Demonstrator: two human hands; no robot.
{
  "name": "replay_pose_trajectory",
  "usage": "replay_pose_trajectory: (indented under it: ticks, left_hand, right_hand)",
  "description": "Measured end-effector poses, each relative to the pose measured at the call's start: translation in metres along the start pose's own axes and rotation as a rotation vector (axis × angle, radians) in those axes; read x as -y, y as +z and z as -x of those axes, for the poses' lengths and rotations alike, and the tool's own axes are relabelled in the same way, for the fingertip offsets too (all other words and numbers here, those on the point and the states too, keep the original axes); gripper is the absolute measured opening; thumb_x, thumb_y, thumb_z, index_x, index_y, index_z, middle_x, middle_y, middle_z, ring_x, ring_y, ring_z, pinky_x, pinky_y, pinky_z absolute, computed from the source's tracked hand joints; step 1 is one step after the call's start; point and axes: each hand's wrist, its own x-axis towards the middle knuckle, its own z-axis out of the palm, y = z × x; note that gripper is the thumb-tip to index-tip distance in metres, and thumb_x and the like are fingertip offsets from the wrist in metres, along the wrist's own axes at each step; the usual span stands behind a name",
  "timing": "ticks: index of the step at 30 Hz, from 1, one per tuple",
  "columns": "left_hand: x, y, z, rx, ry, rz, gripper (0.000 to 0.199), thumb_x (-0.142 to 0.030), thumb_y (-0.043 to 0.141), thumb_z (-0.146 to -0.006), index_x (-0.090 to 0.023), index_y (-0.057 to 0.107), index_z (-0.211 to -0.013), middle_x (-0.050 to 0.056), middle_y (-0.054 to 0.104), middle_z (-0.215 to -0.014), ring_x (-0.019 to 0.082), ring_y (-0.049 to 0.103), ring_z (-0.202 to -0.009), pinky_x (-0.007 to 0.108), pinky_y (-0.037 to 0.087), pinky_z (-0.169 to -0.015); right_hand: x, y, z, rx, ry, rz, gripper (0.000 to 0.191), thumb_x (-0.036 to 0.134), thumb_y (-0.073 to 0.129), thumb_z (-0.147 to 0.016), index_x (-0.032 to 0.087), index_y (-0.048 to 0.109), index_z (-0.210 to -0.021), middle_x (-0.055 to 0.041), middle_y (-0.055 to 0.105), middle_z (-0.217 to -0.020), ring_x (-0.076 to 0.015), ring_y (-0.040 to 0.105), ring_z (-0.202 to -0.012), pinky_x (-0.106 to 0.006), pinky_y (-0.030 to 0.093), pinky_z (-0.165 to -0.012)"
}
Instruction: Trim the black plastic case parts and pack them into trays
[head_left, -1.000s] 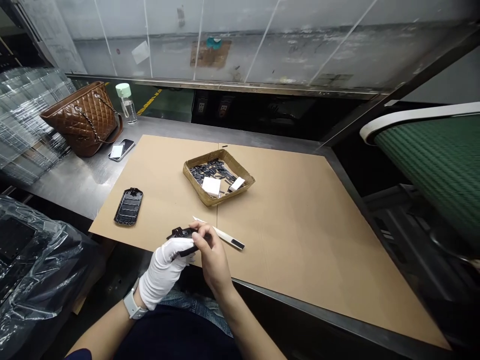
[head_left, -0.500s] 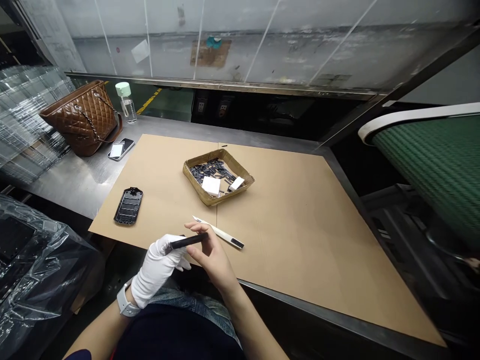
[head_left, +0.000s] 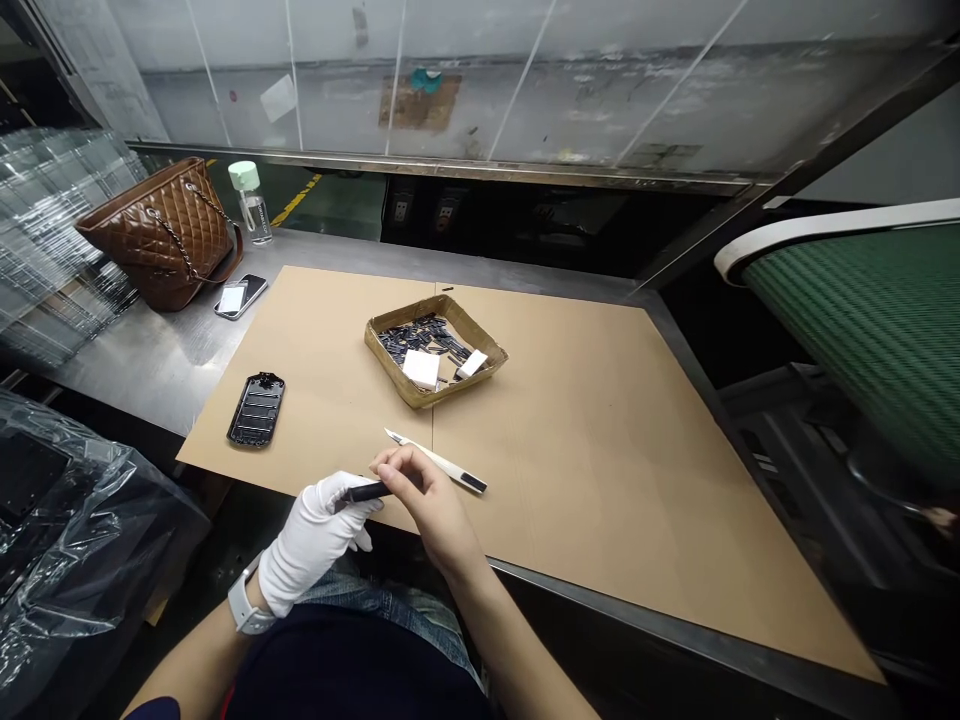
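Pinching one black strip [head_left: 365, 492] between them, the two hands sit close together at the front edge of the cardboard. The left hand [head_left: 311, 540] wears a white glove, and its fingertips grip the near end of the strip. The right hand [head_left: 424, 500] is bare, with its fingers curled over the far end, though they partly hide the exact grip. One white watch [head_left: 244, 608] circles the left wrist.

Just beside the right hand's fingers [head_left: 394, 460], one craft knife [head_left: 442, 466] lies on the cardboard, its blade pointing left. Two cardboard sheets [head_left: 570, 480] meet in a seam on the steel bench [head_left: 150, 370]. On them sit one black phone frame [head_left: 256, 409] and one woven tray [head_left: 386, 372], which holds many small black parts [head_left: 420, 340] and two white pieces [head_left: 421, 370].

Farther off on the bench are one quilted brown handbag [head_left: 157, 235], one water bottle [head_left: 253, 208] and one phone [head_left: 244, 296]. A plastic bag [head_left: 67, 540] lies at lower left, and a green conveyor belt [head_left: 847, 330] runs at right.
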Motion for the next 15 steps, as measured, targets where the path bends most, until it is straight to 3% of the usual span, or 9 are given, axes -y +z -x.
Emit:
replay_pose_trajectory:
  ticks: [4, 9, 13, 15]
  left_hand:
    - [0.002, -0.002, -0.002, 0.021, -0.002, -0.003, 0.026, -0.043, 0.059, -0.085, -0.019, 0.064, -0.090, -0.006, 0.058, -0.055, 0.007, 0.054, -0.042, 0.020, 0.045, -0.049]
    - [0.002, -0.004, -0.004, 0.048, -0.046, 0.001, 0.029, -0.045, 0.060, -0.084, -0.018, 0.062, -0.091, -0.005, 0.058, -0.061, 0.006, 0.053, -0.041, 0.018, 0.041, -0.043]
    - [-0.003, -0.007, -0.002, 0.087, -0.117, 0.086, 0.032, -0.047, 0.065, -0.078, -0.017, 0.060, -0.086, -0.006, 0.055, -0.056, 0.006, 0.052, -0.037, 0.017, 0.038, -0.039]
    - [-0.005, -0.008, 0.000, 0.102, -0.144, 0.110, 0.033, -0.048, 0.066, -0.076, -0.017, 0.058, -0.083, -0.008, 0.051, -0.050, 0.007, 0.051, -0.035, 0.016, 0.036, -0.037]
  right_hand:
    - [0.001, -0.001, 0.001, 0.032, 0.030, -0.049, 0.030, 0.047, 0.071, -0.070, 0.022, 0.054, -0.066, -0.0008, 0.062, -0.081, -0.0169, 0.052, -0.078, -0.030, 0.041, -0.074]
    - [-0.002, -0.001, 0.001, -0.032, 0.060, -0.102, 0.034, 0.052, 0.072, -0.068, 0.021, 0.059, -0.061, -0.0010, 0.065, -0.073, -0.0180, 0.056, -0.075, -0.032, 0.044, -0.076]
    - [-0.008, -0.016, -0.002, -0.272, 0.012, -0.186, 0.040, 0.060, 0.077, -0.058, 0.022, 0.066, -0.063, -0.0021, 0.070, -0.072, -0.0218, 0.062, -0.082, -0.040, 0.043, -0.092]
    - [-0.011, -0.027, -0.001, -0.400, -0.021, -0.210, 0.046, 0.067, 0.075, -0.054, 0.023, 0.062, -0.054, -0.0030, 0.071, -0.068, -0.0256, 0.065, -0.087, -0.046, 0.038, -0.100]
